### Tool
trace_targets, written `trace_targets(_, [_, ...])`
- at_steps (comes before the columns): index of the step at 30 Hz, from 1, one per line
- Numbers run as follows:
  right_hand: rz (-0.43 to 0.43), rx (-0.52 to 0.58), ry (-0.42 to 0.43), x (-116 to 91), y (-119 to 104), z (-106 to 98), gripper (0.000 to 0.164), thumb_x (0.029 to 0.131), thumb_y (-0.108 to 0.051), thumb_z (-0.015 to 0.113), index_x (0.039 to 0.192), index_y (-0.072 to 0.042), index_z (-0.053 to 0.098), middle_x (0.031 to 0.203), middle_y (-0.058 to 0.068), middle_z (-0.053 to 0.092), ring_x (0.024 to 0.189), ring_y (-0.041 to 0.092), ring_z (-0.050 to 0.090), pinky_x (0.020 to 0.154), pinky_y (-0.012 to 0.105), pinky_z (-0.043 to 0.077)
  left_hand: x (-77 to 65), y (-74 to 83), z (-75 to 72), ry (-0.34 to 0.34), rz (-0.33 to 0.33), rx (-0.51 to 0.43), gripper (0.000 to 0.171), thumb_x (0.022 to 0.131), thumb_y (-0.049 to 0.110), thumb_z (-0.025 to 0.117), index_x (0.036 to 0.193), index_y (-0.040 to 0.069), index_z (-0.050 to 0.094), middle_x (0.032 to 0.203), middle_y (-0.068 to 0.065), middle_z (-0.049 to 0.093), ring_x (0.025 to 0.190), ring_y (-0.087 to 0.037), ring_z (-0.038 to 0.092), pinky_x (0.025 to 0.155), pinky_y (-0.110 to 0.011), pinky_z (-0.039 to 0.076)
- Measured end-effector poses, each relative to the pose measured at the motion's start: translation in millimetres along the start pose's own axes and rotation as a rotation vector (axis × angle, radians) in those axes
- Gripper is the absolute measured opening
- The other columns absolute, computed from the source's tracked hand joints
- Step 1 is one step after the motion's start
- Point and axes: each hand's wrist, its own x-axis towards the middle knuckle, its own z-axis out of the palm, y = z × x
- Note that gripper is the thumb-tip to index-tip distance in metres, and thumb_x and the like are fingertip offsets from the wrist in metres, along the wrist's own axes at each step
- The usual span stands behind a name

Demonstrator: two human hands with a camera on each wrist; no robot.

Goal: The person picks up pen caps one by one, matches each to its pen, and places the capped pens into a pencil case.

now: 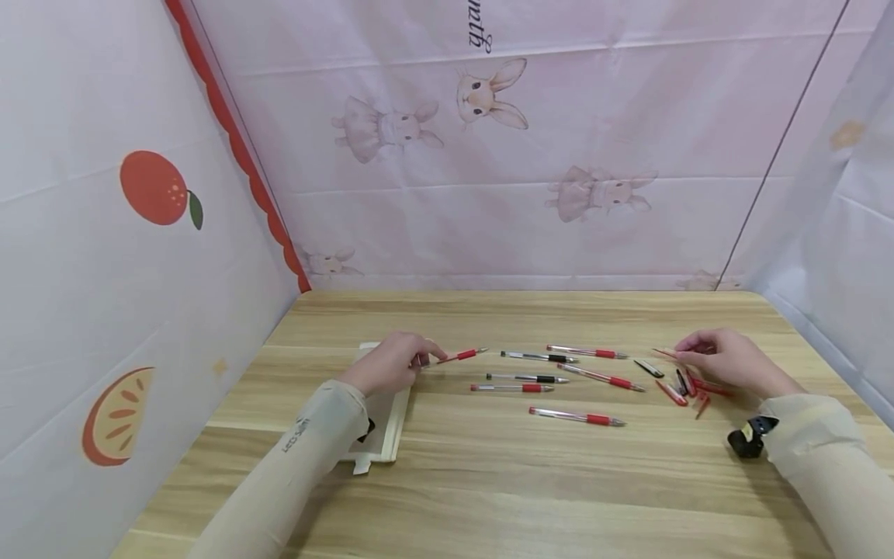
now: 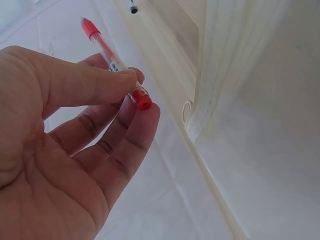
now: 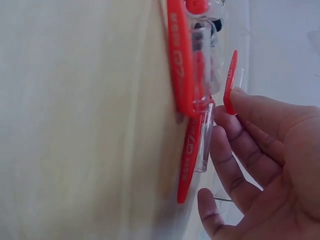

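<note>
Two items held: red pen (image 1: 469,355) at left, red cap (image 3: 230,85) at right

Nearest the viewer, two cream sleeves (image 1: 279,473) enter over the wood-grain table (image 1: 489,497); the left one carries dark lettering. A black device (image 1: 749,439) sits at the right wrist. Under the left forearm lies a pale flat pouch (image 1: 396,431), its lower corner showing a small tab (image 1: 361,466).

Next come the uncapped pens lying on the table between the hands. Nearest is a red-gripped pen (image 1: 576,417); behind it are three more with red grips and two black-gripped pens (image 1: 527,379), all lying roughly crosswise with their grips towards the right.

Loose caps (image 1: 672,392), red and black, form a small cluster just beside the right hand (image 1: 726,361). That hand pinches the red cap between thumb and forefinger; its other fingers are loosely bent. Clear sleeves and red clips are legible in the right wrist view.

The left hand (image 1: 398,361), above the pouch's far part, pinches the red pen near its red rear end, writing tip pointing away from the hand. Whether that pen touches the table cannot be determined.

Beyond the table's back edge hangs a pink sheet (image 1: 433,225) printed with rabbits.
</note>
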Motion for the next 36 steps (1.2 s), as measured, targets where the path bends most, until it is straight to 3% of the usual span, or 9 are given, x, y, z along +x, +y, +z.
trace_targets(10, [0.066,0.066,0.052,-13,-16,-5,0.042,0.107,-0.04,0.066,0.124,-0.003,0.074,0.112,0.017,0.078,0.094,0.019,0.071,0.071,0.026,0.052,-9.3,2.8,-1.3,0.024,0.039,0.027,0.06,0.089,-0.02,0.052,0.13,0.016,0.078,0.108,-0.009,0.075,0.093,-0.016,0.062,0.083,-0.033,0.056])
trace_targets(15, [0.033,0.103,0.083,-21,-38,-6,0.041,0.106,-0.041,0.067,0.126,-0.005,0.074,0.115,0.019,0.079,0.093,0.012,0.073,0.068,0.023,0.052,-14.3,6.8,-1.6,0.041,0.062,0.034,0.058,0.091,-0.019,0.052,0.129,0.014,0.078,0.106,-0.01,0.076,0.09,-0.016,0.062,0.077,-0.03,0.052])
trace_targets(21, [-0.037,0.153,0.107,-30,-69,-3,0.035,0.104,-0.036,0.071,0.125,-0.008,0.076,0.115,0.016,0.08,0.088,-0.003,0.071,0.071,0.021,0.05,-21.9,14.6,-1.0,0.063,0.074,0.046,0.052,0.092,-0.016,0.057,0.13,0.015,0.077,0.107,-0.008,0.075,0.094,-0.016,0.065,0.08,-0.032,0.057])
trace_targets(27, [-0.069,0.235,0.084,-37,-97,2,0.033,0.103,-0.035,0.073,0.125,-0.01,0.075,0.117,0.016,0.079,0.08,0.005,0.068,0.064,0.025,0.051,-31.6,28.3,-1.8,0.086,0.08,0.06,0.049,0.095,-0.011,0.061,0.13,0.019,0.077,0.107,-0.002,0.073,0.093,-0.014,0.063,0.086,-0.033,0.06])
trace_targets(32, [-0.099,0.259,0.09,-44,-116,12,0.027,0.102,-0.032,0.075,0.121,-0.012,0.077,0.113,0.01,0.079,0.088,0.005,0.07,0.071,0.022,0.055,-35.3,39.6,-2.5,0.089,0.073,0.063,0.046,0.098,-0.007,0.064,0.131,0.023,0.077,0.102,0.004,0.069,0.091,-0.013,0.062,0.087,-0.032,0.059])
trace_targets(36, [-0.151,0.281,0.09,-47,-129,22,0.021,0.102,-0.027,0.075,0.118,-0.013,0.078,0.11,0.006,0.08,0.088,0.005,0.07,0.071,0.023,0.055,-36.4,44.9,-1.4,0.087,0.106,0.089,0.049,0.097,-0.007,0.065,0.132,0.025,0.077,0.104,0.001,0.071,0.091,-0.012,0.063,0.086,-0.03,0.058])
